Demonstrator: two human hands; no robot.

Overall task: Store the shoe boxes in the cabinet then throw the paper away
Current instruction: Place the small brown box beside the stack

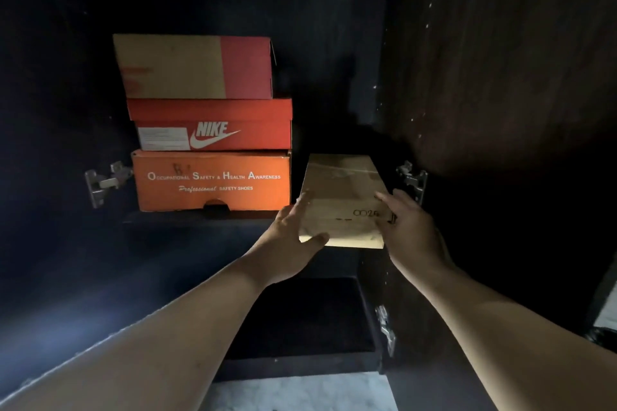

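- The plain brown shoe box [344, 200] sits end-on at the front of the cabinet shelf [200, 215], its near end sticking out past the shelf edge, in the gap just right of the stack.
- The left hand [288, 243] presses flat along the box's left side with the thumb under its near corner; the right hand [405, 227] lies against its right side, fingers spread. Both hands clasp the box between them rather than curling round it.
- Beside it stands a stack of three: an orange safety-shoes box [210, 180] at the bottom, a red Nike box [213, 125] on that, and a tan-and-red box [193, 67] on top.
- A hinge [412, 180] is fixed on the cabinet wall just right of the brown box, another hinge [103, 182] on the left wall; the open door [500, 60] hangs at the right.
- The step in hand appears to be storing this box. The next move likely calls for a straight push inward, keeping clear of the right hinge and the stack.
- No paper is visible; throwing it away appears not yet done.
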